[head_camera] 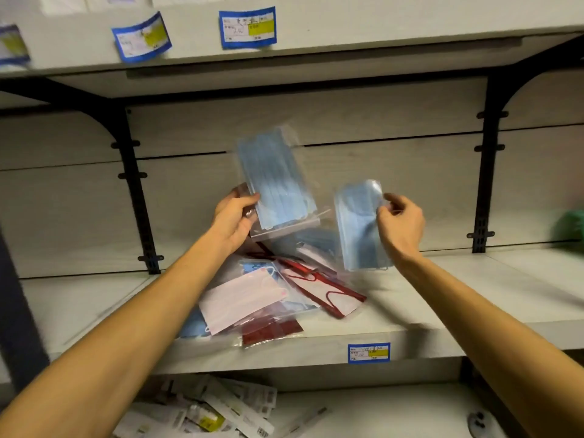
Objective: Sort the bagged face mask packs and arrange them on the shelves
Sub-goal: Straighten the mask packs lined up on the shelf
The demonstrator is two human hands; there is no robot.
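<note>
Each hand, left hand point(235, 218) and right hand point(399, 224), grips a blurred blue mask pack point(275, 181), partly hiding the pile point(271, 298).

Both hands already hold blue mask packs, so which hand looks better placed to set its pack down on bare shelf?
Probably the right hand: its blue pack hangs beside bare shelf. The left hand holds its pack above the mixed pile.

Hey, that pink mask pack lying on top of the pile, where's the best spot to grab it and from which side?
Probably pinch the pink mask pack at its near-left corner, coming in from the front of the shelf. It lies flat on top of the pile, and that corner looks free, while its far end meets the red-strapped packs.
</note>
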